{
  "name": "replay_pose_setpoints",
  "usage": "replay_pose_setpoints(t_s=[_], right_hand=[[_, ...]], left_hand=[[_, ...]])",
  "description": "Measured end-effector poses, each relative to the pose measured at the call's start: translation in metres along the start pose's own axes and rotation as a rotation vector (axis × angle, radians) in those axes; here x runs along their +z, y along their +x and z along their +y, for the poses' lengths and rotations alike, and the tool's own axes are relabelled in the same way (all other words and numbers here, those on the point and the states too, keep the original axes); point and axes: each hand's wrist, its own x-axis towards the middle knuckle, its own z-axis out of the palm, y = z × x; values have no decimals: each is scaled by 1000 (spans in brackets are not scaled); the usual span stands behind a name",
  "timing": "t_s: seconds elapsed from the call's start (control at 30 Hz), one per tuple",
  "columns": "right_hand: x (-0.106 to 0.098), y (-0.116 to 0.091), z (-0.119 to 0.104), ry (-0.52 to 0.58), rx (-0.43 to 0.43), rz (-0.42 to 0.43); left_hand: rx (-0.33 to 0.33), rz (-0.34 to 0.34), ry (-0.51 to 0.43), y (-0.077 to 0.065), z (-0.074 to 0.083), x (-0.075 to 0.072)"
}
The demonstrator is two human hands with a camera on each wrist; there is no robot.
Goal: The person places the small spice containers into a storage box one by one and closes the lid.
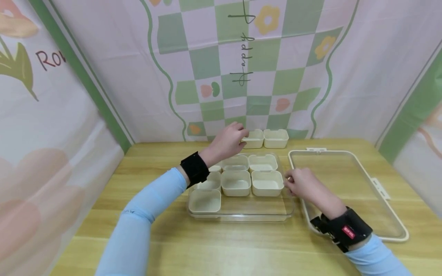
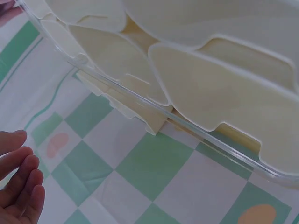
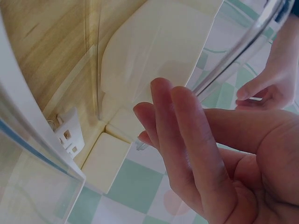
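Light-blue sleeves (image 1: 134,234) nearest the head camera, one at front left and one at front right of the clear plastic box (image 1: 241,217), taken as landmark. Box sits on the wood-grain table (image 1: 172,253).

Contents: seven cream bins visible, all upright. Back row: a partly hidden one at left, then the centre bin (image 1: 236,162) and right bin (image 1: 263,163). Middle row: three, the rightmost, the middle-row right bin (image 1: 267,184), near the box's right wall. Front row: one, the front-left bin (image 1: 205,201); bare box floor to its right. Rims notched, per left wrist view.

Behind the box, before the checkered fabric backdrop (image 1: 203,61): two more cream bins, side by side, the rear left bin (image 1: 254,140) and rear right bin (image 1: 276,139).

Left hand (image 1: 226,141): over the box's rear edge, just beside the rear left bin. Fingers gently bent, close together, clamped on nothing; contact with that bin cannot be told.

Right hand (image 1: 304,184): at the box's right wall. Fingers relaxed, fairly straight, gripping nothing; whether the tips touch the wall cannot be told.

Right of the box: cream-rimmed clear lid (image 1: 345,184), flat, with side latch (image 1: 381,188) and rear latch (image 1: 316,149). Black wrist straps (image 1: 195,168) on both wrists.
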Motion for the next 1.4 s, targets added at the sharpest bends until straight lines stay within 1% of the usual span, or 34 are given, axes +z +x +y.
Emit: replay_pose_setpoints(t_s=[0.27,0.47,0.63,0.8,1.13,1.2,1.4], right_hand=[[0,0,1,-9,4,-4],[1,0,1,3,13,-6],[1,-1,2,15,15,-5],[1,-1,1,19,19,-9],[-1,0,0,22,14,-5],[-1,1,0,20,16,-5],[0,0,0,23,27,-19]], left_hand=[[-15,-32,4,23,-5,14],[-56,-94,42,39,-12,25],[-92,-138,28,49,-19,37],[-114,-166,18,57,-23,49],[-168,-225,25,68,-24,64],[-171,-232,24,70,-23,67],[-149,-273,46,73,-19,74]])
